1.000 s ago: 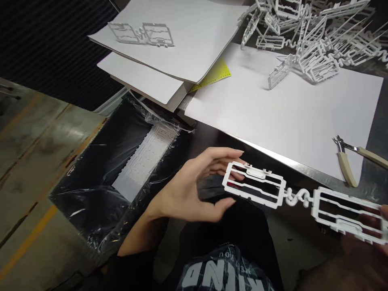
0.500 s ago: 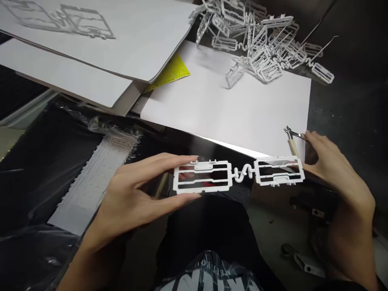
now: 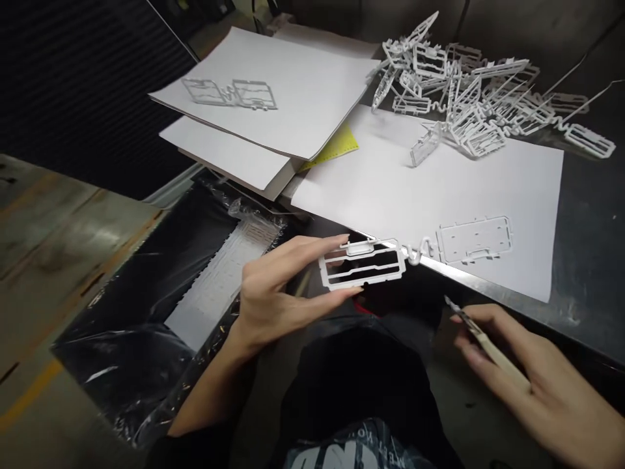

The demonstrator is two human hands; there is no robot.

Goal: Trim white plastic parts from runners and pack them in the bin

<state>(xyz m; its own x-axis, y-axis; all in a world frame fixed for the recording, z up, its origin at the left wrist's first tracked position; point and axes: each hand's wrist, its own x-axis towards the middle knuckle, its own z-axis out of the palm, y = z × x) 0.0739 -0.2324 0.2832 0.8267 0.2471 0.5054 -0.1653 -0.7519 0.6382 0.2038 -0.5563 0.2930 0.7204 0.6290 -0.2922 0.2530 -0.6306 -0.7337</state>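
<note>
Between thumb and fingers, my left hand (image 3: 278,293) grips one end of a white plastic double frame (image 3: 364,281). Its two slotted rectangles are joined by an S-shaped link; the far rectangle reaches over the edge of the white paper (image 3: 381,182). My right hand (image 3: 532,371) is closed around small nippers (image 3: 493,352) with pale handles, their metal tips pointing up and left, below the far rectangle and apart from it. The fingers partly hide the handles.
A heap of similar white frames (image 3: 469,98) lies at the back right. Another frame (image 3: 254,94) rests on stacked white sheets (image 3: 312,130), with a yellow sheet (image 3: 342,146) beneath. At left stands a black plastic-lined container (image 3: 131,345) holding stacked white parts (image 3: 215,286).
The nippers have come off the paper's edge, down and toward me, now lying in my right hand's grip. My left hand still holds the frame, now more tilted. The view has shifted left.
</note>
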